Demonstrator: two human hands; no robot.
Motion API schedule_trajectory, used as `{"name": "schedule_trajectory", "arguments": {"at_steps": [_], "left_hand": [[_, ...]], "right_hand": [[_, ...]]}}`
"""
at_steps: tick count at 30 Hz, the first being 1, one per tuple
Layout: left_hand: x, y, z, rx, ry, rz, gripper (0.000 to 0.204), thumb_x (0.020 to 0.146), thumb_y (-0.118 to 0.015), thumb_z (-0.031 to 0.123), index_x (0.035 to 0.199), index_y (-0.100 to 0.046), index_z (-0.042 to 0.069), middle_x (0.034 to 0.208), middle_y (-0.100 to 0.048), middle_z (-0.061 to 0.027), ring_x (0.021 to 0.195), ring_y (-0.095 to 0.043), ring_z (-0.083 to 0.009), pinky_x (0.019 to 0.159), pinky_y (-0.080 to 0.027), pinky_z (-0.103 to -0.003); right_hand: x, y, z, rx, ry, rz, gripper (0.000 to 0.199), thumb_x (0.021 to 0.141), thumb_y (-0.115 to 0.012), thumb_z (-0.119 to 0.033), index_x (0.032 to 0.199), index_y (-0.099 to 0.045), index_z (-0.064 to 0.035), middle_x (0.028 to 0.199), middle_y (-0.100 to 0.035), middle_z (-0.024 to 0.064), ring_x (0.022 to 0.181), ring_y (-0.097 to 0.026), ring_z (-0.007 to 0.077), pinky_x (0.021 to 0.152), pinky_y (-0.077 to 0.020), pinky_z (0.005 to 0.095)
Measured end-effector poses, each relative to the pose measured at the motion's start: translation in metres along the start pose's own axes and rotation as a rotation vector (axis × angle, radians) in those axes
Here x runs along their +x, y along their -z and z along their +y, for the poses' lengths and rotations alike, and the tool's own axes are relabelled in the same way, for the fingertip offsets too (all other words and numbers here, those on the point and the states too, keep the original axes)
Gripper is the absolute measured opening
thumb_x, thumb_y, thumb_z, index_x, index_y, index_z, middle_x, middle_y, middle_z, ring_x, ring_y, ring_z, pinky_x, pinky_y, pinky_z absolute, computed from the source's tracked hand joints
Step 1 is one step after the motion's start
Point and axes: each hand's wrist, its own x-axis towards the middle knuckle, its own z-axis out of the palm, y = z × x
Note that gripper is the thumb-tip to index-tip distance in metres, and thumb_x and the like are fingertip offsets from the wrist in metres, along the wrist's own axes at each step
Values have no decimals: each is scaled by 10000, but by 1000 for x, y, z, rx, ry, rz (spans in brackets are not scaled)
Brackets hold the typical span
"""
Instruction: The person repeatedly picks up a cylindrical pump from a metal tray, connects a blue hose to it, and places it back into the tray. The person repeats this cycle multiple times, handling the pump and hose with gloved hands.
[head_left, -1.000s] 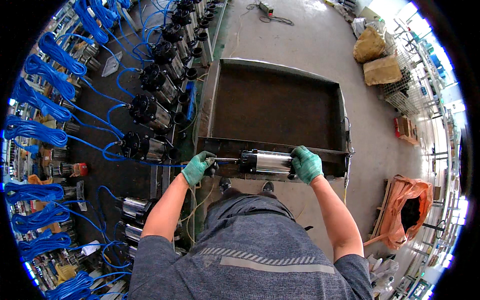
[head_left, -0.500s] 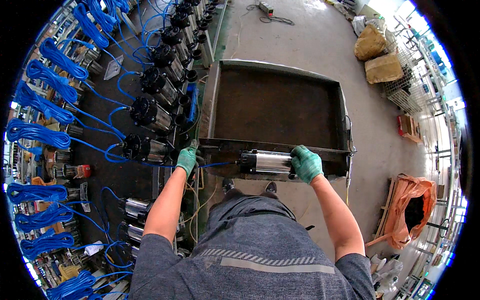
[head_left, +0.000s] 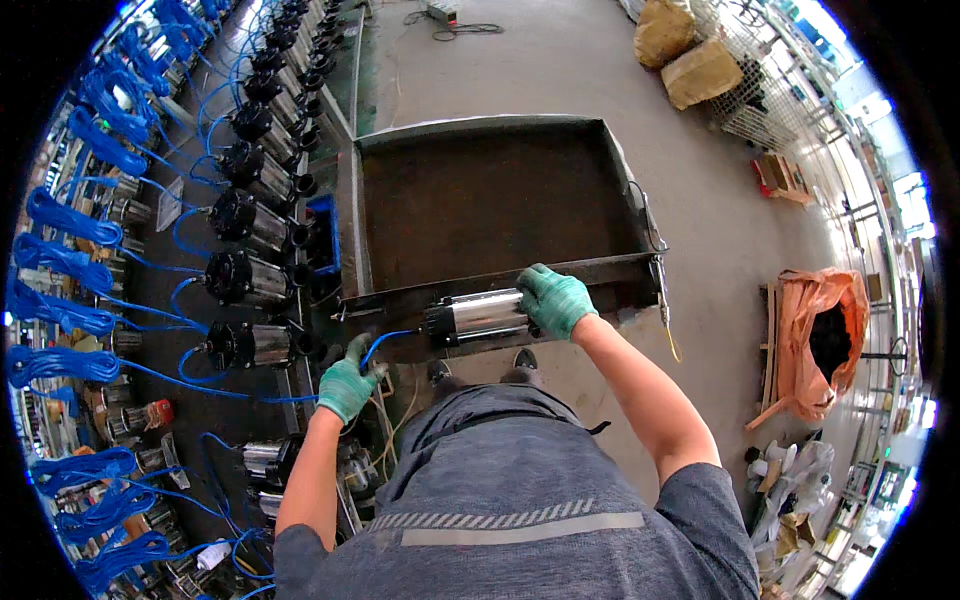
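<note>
A shiny steel pump (head_left: pixel 485 315) with a black end lies sideways at the near edge of a large rectangular metal tank (head_left: pixel 480 127). My right hand (head_left: pixel 556 303), in a green glove, is wrapped round the pump's right end. From the black left end runs a blue cable (head_left: pixel 385 343), which passes through my gloved left hand (head_left: pixel 346 388) between thumb and fingers. The cable continues left toward the coils. Dark brown fills the inside of the tank; whether this is liquid or bare metal is unclear.
Along the left stands a row of similar pumps (head_left: pixel 258 227), with bundled blue cables (head_left: pixel 75 262) beyond them. A blue crate (head_left: pixel 324 235) sits beside the tank. Over at the right are an orange sack (head_left: pixel 795 345), cartons (head_left: pixel 702 73) and a wire cage (head_left: pixel 762 125).
My left hand has moved down and nearer to me with the cable. The pump is slightly tilted, its right end higher, with my right hand still on it. The whole view has shifted.
</note>
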Motion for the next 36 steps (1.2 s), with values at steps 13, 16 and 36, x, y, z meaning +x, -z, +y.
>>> {"name": "schedule_trajectory", "arguments": {"at_steps": [13,16,36], "left_hand": [[45,-9,150,213,32,-233,951,887,-705,546,1642,-168,328,1207,-692,-261,1080,-681,-442,929,-536,-521],[45,-12,156,189,50,-196,950,881,-710,556,1640,-183,335,1179,-701,-261,1073,-688,-429,918,-542,-512],[59,-5,158,170,86,-237,1037,800,-788,582,1625,-252,256,1349,-623,-249,1216,-626,-413,1013,-510,-493]], "right_hand": [[-13,-28,147,-23,-177,-466,301,951,-622,-380,1116,-687,-137,1073,-729,157,985,-679,408,847,-531,478],[-14,-13,118,-232,-106,-538,293,934,-609,-223,1215,-659,-153,1111,-734,181,1043,-698,420,855,-563,510],[-29,-44,137,1030,-530,-455,395,1032,-599,-472,821,-637,-140,660,-545,-27,553,-474,114,493,-363,287]]}}
